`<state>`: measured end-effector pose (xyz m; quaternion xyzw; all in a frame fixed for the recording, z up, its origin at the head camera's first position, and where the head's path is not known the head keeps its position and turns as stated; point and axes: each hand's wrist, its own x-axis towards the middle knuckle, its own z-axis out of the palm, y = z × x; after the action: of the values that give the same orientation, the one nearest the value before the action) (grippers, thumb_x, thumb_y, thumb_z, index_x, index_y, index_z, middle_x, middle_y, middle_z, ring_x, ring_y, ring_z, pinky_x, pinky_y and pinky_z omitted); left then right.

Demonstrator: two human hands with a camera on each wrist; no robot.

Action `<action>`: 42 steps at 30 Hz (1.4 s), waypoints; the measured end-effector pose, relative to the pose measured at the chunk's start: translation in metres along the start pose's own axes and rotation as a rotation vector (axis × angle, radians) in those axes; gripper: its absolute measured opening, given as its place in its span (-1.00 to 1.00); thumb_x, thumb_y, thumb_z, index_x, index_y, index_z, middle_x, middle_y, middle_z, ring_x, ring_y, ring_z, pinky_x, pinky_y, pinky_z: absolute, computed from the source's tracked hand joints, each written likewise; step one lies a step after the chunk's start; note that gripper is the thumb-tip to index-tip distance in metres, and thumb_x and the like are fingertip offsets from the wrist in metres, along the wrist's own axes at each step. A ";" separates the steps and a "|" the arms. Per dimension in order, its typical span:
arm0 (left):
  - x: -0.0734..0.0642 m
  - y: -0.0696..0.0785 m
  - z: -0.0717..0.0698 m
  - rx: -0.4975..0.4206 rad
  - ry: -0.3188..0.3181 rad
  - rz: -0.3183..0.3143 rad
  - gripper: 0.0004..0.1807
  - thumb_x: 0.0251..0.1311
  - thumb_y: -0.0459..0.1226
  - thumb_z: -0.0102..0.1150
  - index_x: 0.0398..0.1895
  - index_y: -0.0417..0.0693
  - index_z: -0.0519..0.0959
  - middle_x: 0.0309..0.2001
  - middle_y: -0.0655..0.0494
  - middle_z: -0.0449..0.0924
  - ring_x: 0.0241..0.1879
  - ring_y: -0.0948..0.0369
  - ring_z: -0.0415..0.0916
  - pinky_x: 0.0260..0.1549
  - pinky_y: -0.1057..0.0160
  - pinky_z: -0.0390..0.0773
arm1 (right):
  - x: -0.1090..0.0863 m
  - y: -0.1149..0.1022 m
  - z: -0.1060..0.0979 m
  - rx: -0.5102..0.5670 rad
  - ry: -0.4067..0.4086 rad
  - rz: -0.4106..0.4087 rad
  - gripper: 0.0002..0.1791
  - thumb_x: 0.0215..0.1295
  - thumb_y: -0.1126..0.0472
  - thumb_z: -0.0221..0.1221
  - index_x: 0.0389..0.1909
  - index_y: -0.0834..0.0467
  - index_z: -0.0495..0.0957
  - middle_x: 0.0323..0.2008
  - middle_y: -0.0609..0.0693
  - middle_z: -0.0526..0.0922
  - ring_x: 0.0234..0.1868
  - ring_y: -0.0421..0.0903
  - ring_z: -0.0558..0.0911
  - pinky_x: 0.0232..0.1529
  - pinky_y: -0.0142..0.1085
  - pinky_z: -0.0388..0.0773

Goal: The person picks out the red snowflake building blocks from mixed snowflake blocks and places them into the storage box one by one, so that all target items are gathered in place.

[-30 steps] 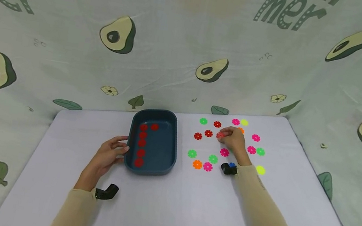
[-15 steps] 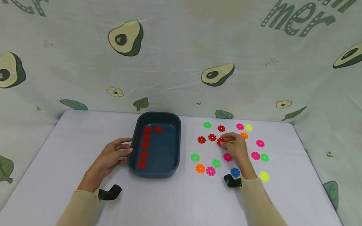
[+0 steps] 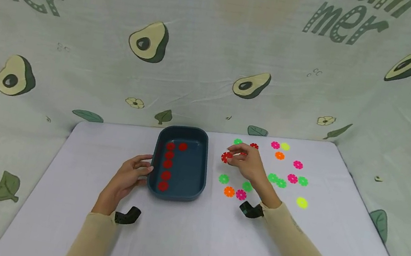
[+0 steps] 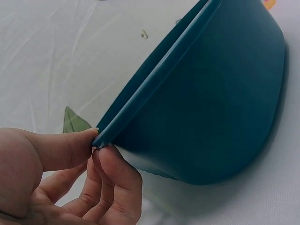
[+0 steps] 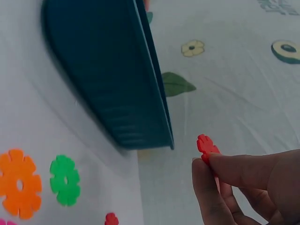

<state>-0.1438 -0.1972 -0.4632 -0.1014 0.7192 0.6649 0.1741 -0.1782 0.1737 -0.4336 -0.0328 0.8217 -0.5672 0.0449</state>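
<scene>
Red disc [image 5: 206, 144] aloft in right hand [image 3: 250, 163]

The counter [image 3: 186, 242] presents a white surface across the lower half of the head view. A blue tray [image 3: 188, 175] stands on it near the centre of the frame. Scattered flat right of centre: green pieces [image 3: 223, 178], orange pieces [image 3: 229, 192], pink pieces [image 3: 241, 194], yellow pieces [image 3: 302, 202] and red pieces [image 3: 253, 145], the last partly obscured.
</scene>
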 end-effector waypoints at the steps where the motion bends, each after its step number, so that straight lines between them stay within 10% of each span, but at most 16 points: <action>1: 0.000 0.000 0.000 -0.008 0.000 0.002 -0.40 0.55 -0.43 0.11 0.58 -0.21 0.27 0.02 0.09 0.47 -0.13 0.27 0.49 -0.24 0.29 0.61 | 0.000 -0.004 0.004 0.007 -0.011 -0.011 -0.68 0.40 0.42 0.33 0.13 0.39 0.63 0.09 0.30 0.66 -0.03 0.18 0.72 -0.08 -0.34 0.70; 22: 0.003 -0.002 -0.002 -0.045 -0.004 0.005 -0.40 0.55 -0.42 0.12 0.59 -0.19 0.28 0.06 0.05 0.48 -0.11 0.26 0.51 -0.23 0.30 0.62 | 0.047 -0.050 0.077 0.006 -0.201 -0.068 -0.63 0.26 0.54 0.25 0.11 0.43 0.64 -0.01 0.27 0.70 -0.17 0.07 0.74 -0.16 -0.29 0.64; 42: 0.000 0.001 0.001 -0.054 0.007 -0.006 -0.42 0.54 -0.44 0.12 0.57 -0.19 0.30 0.03 0.07 0.49 -0.14 0.27 0.50 -0.26 0.30 0.60 | 0.097 -0.048 0.125 -0.236 -0.301 0.141 -0.65 0.04 0.67 0.41 -0.15 0.31 0.76 -0.31 0.10 0.66 -0.34 -0.02 0.68 -0.26 -0.29 0.72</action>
<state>-0.1441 -0.1965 -0.4625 -0.1106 0.7013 0.6832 0.1706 -0.2610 0.0299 -0.4362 -0.0648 0.8668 -0.4512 0.2024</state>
